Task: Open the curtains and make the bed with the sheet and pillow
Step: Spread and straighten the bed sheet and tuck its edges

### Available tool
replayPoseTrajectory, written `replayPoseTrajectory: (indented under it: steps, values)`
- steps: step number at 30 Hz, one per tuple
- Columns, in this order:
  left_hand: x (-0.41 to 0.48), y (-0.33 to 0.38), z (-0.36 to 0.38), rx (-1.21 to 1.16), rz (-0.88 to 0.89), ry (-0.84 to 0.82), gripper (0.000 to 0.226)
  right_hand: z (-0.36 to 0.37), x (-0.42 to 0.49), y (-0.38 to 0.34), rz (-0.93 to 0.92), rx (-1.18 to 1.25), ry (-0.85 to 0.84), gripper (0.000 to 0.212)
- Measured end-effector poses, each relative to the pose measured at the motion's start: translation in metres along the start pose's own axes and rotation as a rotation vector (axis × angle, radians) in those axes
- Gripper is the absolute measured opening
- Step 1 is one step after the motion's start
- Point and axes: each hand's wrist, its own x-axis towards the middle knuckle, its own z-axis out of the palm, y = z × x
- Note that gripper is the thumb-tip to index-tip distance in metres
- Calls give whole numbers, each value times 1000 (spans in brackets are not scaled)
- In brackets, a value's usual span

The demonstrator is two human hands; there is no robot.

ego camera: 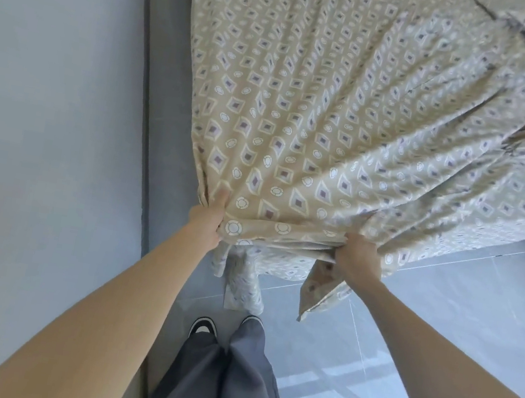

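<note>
Left of the sheet [305,101] stands a pale wall [46,93]. The left hand [206,224] has its fingers clamped on the sheet's near edge. The patterned sheet lies spread and wrinkled over the bed [518,238]. The right hand [357,258] has its fingers bunched tight on the same edge, above the tiled floor [443,316].

Hemmed in at left by a plain pale grey wall [46,93], with only a narrow dark grey strip [164,133] between it and the spread beige diamond-patterned sheet [305,101]; open at right over glossy pale blue floor tiles [460,318].
</note>
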Motion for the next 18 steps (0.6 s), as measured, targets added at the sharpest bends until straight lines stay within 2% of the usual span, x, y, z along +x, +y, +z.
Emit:
replayPoseTrajectory:
  steps: [3, 6, 10, 12, 14, 16, 18]
  values:
    - [-6, 2, 1, 6, 45, -32, 64, -7, -13, 0, 40, 2, -133, 26]
    - [-16, 3, -4, 75, 50, -64, 61, -6, -35, -2, 92, 177, -282, 30]
    - [-24, -5, -15, 422, 103, 90, 40, 12, -71, -19, 157, 455, -399, 48]
    - [-23, -9, -24, 495, 91, 142, 37, 17, -79, -26, 125, 506, -461, 49]
    - [-24, -9, -34, 430, 32, 151, 36, 18, -83, -31, 26, 462, -581, 31]
    - [-24, -9, -41, 285, -30, 119, 40, 19, -86, -33, -66, 379, -671, 39]
    - [-22, -11, -42, 66, -41, 42, 44, 23, -87, -32, -189, 55, -681, 53]
